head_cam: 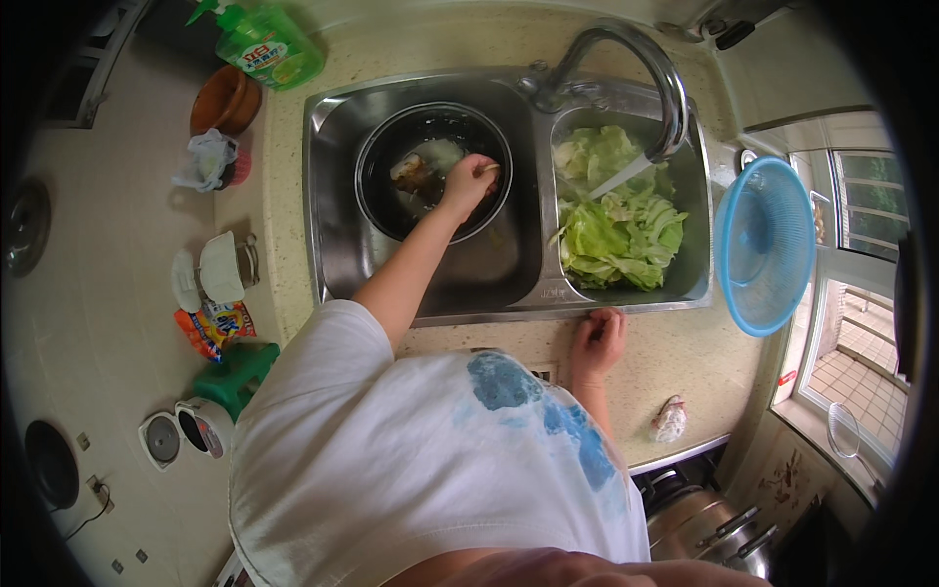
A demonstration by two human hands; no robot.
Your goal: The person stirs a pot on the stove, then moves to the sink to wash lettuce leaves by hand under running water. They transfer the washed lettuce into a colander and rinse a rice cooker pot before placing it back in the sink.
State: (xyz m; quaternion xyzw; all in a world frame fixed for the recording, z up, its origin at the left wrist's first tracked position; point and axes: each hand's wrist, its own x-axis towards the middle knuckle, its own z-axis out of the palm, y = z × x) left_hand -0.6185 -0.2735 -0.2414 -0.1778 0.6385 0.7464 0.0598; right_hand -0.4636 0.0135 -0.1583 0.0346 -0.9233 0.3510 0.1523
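My left hand [473,183] is over the right side of a dark round pot [363,194] in the left sink basin, fingers closed on a small pale piece that I cannot identify. Beside it in the pot, in water, lies a brown and whitish lump [412,173], too unclear to name. My right hand [600,341], fingers curled and nothing visible in them, rests at the front rim of the stainless steel sink [543,191]. Torn green lettuce leaves [620,238] fill much of the right basin, under the curved chrome faucet [671,95], with a whitish stream or spout end below its tip.
A blue plastic colander [766,246] stands right of the sink. A crumpled cloth or bag [669,420] lies on the counter, near metal pots [697,524] on the stove. A green pump bottle [271,48] stands at the back left, near a brown clay pot [226,100].
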